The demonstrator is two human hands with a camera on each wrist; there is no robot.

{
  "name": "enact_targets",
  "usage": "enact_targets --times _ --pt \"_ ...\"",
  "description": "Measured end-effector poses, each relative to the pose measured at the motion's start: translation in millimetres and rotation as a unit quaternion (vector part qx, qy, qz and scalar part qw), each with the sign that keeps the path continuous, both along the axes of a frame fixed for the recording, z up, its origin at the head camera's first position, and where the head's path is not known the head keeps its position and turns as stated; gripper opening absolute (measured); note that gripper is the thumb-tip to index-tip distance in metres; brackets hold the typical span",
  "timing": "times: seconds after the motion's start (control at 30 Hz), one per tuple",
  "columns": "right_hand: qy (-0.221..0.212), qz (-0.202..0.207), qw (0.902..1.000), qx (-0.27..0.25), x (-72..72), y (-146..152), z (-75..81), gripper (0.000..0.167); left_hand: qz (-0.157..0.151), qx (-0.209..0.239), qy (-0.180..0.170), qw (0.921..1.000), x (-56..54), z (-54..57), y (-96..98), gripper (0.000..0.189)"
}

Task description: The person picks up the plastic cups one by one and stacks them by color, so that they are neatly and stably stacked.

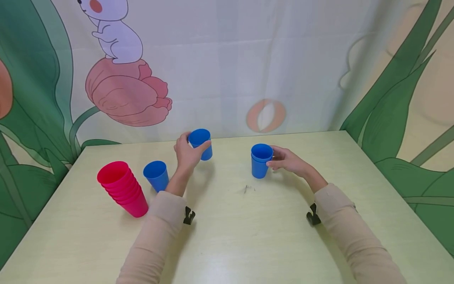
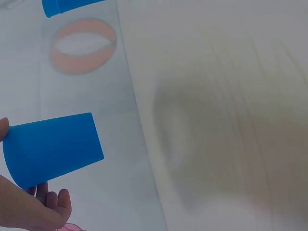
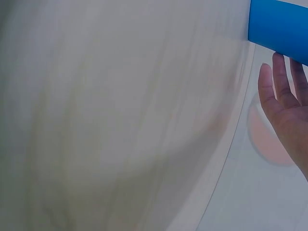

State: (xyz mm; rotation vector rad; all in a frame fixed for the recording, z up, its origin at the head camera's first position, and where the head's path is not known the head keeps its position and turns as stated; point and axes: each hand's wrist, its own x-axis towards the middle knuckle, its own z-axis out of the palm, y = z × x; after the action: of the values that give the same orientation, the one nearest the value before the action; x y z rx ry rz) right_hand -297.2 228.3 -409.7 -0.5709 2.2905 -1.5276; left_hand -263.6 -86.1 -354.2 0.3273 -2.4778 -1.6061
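Note:
My left hand (image 1: 188, 153) holds a blue cup (image 1: 206, 152) upright near the table's back edge, thumb on one side and fingers round the other. In the left wrist view the same blue cup (image 2: 55, 147) appears held clear of the table. Farther right, my right hand (image 1: 289, 161) grips two nested blue cups (image 1: 260, 167) from their right side. The right wrist view shows the blue cup's wall (image 3: 279, 26) against the fingers, with the thumb out of sight. Another blue cup (image 1: 157, 177) stands left of my left forearm, partly hidden by it.
A leaning-looking stack of several nested pink-red cups (image 1: 124, 189) stands at the left of the pale table (image 1: 248, 244). Behind the table's back edge hangs a printed curtain (image 1: 227, 79). Small dark marks (image 1: 248, 189) show on the tabletop between the arms.

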Motion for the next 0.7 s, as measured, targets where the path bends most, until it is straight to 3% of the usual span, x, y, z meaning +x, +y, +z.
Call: enact_targets --times 0.7 --pt "-0.004 0.003 1.0000 -0.006 1.1 -0.1 1.1 0.060 -0.045 0.028 0.050 0.9973 7.6 13.4 21.0 0.075"
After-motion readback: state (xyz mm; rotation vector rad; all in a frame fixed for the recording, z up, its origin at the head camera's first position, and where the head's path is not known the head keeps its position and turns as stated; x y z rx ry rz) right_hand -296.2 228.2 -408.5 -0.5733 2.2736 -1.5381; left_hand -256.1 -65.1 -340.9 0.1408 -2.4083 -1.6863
